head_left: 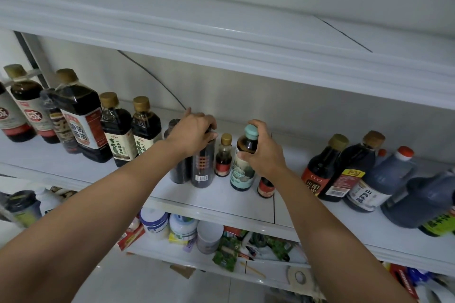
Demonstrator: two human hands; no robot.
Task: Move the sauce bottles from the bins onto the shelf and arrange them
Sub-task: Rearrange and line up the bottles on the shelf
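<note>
We seem to be sorting the white shelf (pixel 73 174) by kind. Well right of the teal-capped bottle (pixel 243 167) stand the bulky vinegar jugs (pixel 384 179), one label reading 山西陈醋. Well left of it is the big soy sauce bottle (pixel 81 115), its writing too blurred for us to read with certainty, and nearer in, the pair of gold-capped bottles (pixel 118 135) marked 有机.

Just left of the teal-capped bottle, our left hand (pixel 190 135) curls over the top of the tall dark bottle (pixel 203 167), whose barcode faces us, likely to nudge it into line. Our right hand (pixel 264 152) wraps the teal-capped bottle's neck, and its base appears set on the shelf near the front edge, probably so we can steady or turn it. Between the two stands a small gold-capped bottle (pixel 224 157). The bins are out of view.
</note>
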